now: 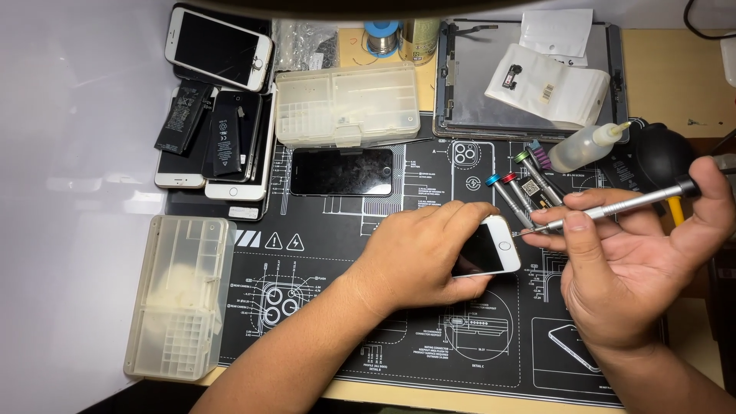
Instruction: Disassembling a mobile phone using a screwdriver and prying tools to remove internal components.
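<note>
From where I sat watching, the left hand (418, 257) was clamped over a white smartphone (491, 247) lying flat on the black repair mat (322, 307), fingers curled across its top and thumb under its near side, while the right hand (636, 261) pinched a slim silver screwdriver (613, 207) between thumb and fingers, its tip resting right at the phone's bottom edge near the home button. My worry was the tip: I judged that if it sat crooked in a small screw head it could slip out and skate across the white face or strip the head, and that any screw coming free could roll off across the mat's busy white line drawings and be hard to spot. The phone might also pivot under sideways pressure, since only the left hand pinned it. More screwdrivers with coloured caps (515, 192) lay just beyond the tip, near enough to be nudged, and a squeeze bottle (584, 146) lay on its side behind them. The phone itself looked whole: dark screen, white bezel, round button showing at the exposed end, the rest hidden under the hand. I could not tell whether any screw was already out.
</note>
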